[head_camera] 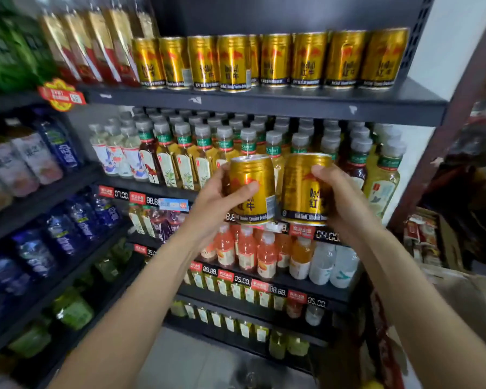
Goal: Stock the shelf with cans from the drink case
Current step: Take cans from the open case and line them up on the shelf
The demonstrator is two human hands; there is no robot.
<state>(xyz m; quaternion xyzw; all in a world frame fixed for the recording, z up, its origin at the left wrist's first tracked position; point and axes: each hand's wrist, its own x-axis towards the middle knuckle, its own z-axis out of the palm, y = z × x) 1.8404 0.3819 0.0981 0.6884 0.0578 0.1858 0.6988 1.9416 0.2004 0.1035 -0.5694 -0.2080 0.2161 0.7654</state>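
The left hand [216, 203] and right hand [345, 200] are each gripping one gold energy-drink can [251, 189] [303, 189], below a shelf [264, 103] carrying about nine matching cans [275, 61].

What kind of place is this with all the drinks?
Most likely a small shop's drinks aisle: dark shelves packed with bottles, price tags along the edges, and a row of gold cans up top.
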